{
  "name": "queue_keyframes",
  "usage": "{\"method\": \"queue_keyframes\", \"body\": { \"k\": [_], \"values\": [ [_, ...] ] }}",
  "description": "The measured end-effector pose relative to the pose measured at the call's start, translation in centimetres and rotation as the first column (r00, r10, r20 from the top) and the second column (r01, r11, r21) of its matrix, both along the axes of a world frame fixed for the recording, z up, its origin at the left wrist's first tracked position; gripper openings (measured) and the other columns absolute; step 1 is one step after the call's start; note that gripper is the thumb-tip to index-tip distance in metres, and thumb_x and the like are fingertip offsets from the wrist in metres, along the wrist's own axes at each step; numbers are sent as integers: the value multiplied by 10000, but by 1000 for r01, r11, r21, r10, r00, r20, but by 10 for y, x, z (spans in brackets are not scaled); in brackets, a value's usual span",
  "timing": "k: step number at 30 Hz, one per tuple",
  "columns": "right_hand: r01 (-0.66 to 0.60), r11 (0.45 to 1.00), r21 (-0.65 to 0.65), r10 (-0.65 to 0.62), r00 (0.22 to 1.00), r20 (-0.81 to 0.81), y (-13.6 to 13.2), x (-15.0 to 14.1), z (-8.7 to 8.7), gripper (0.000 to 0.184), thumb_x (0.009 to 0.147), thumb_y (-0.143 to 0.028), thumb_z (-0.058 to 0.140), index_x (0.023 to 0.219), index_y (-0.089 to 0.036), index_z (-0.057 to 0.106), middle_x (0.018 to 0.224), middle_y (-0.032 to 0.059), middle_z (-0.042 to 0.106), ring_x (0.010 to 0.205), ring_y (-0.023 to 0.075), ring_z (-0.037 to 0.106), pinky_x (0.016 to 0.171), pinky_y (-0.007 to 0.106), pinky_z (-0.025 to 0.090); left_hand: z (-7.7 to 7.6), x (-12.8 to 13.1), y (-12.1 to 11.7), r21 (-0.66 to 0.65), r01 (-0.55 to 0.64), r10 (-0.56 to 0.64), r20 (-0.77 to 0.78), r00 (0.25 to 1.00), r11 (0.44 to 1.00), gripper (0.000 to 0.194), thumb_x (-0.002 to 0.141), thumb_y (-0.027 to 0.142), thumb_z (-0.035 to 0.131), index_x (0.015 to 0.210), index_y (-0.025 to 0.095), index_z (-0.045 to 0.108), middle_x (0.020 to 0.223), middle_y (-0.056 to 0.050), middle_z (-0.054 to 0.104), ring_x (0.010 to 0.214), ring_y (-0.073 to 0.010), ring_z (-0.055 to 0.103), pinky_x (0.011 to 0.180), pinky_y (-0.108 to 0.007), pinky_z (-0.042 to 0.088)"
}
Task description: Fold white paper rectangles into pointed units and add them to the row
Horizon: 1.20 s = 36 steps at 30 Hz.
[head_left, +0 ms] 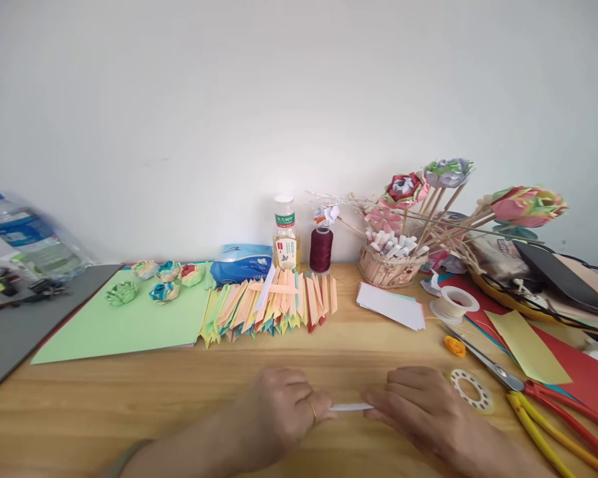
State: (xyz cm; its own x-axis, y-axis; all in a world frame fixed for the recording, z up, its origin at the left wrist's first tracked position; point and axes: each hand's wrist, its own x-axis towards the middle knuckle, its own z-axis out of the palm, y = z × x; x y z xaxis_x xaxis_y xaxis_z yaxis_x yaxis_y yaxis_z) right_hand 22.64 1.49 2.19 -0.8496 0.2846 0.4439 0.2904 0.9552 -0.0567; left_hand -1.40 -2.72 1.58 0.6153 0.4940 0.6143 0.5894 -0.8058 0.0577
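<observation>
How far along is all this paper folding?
Five small paper flowers on the green sheet look finished, and the long row of folded pieces looks already made. In progress: a narrow white strip held between the left hand and right hand. Probably left: the pile of flat cards, still unfolded. How many more pieces are wanted, I can't tell.

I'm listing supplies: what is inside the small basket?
White rolled pieces show at the top of the basket; anything beneath them is covered. Whether the flower stems stand inside or behind is unclear.
</observation>
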Motion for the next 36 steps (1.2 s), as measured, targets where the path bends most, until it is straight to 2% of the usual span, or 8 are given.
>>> {"method": "queue_keyframes", "body": {
  "k": [7,12,13,15,17,18,23,36],
  "values": [
    [-52,988,-147,56,998,21,6,-3,-2,287,948,-117,285,1152,-170,480,768,47,652,641,156,596,541,266,434,7,-17,-8,-264,1,-38,-135,990,964,329,820,26,334,1062,143,522,681,-10,601,571,-147,558,517,-229,425],
    [55,989,-137,-71,991,-113,12,4,-4,246,923,-122,357,1104,-208,499,776,31,676,662,142,646,572,245,489,8,-50,-17,-59,-185,189,73,979,981,236,924,125,367,1074,178,541,678,3,657,561,-118,602,547,-197,447],
    [102,985,-138,-123,981,-148,14,6,-4,240,910,-119,375,1083,-213,513,758,25,677,649,139,650,562,238,491,9,-61,-18,11,-322,319,98,943,947,217,925,151,406,1079,193,554,703,5,674,576,-114,621,556,-192,448],
    [169,974,-153,-195,964,-178,16,6,-7,251,889,-112,394,1061,-220,541,717,12,672,607,132,647,533,229,489,11,-84,-15,139,-617,604,124,787,775,253,911,180,467,1140,232,558,648,36,665,491,-108,594,528,-203,430],
    [169,971,-171,-196,968,-155,16,4,-9,265,883,-114,399,1065,-219,560,726,11,676,607,130,647,541,233,493,11,-104,-9,245,-747,749,105,655,619,300,914,199,469,1204,239,536,579,53,633,422,-105,545,476,-215,386],
    [158,972,-175,-183,974,-135,15,2,-11,265,886,-118,401,1068,-218,565,750,15,681,623,131,650,556,237,498,10,-111,-4,282,-755,772,71,632,592,309,923,206,453,1223,226,527,605,39,644,457,-112,564,484,-218,384],
    [161,969,-188,-177,982,-66,13,0,-17,251,903,-146,404,1074,-209,578,798,29,688,659,143,658,573,245,505,6,-126,18,271,-675,725,-177,665,686,321,973,268,346,1191,180,564,581,-4,600,555,-142,565,496,-228,364],
    [206,967,-149,-206,978,16,13,3,-23,239,927,-179,391,1042,-203,599,783,33,680,645,152,647,565,257,480,29,-129,29,168,-737,749,-275,603,655,373,973,359,329,1103,174,625,823,-72,689,873,-247,577,717,-332,450]
  ]
}}
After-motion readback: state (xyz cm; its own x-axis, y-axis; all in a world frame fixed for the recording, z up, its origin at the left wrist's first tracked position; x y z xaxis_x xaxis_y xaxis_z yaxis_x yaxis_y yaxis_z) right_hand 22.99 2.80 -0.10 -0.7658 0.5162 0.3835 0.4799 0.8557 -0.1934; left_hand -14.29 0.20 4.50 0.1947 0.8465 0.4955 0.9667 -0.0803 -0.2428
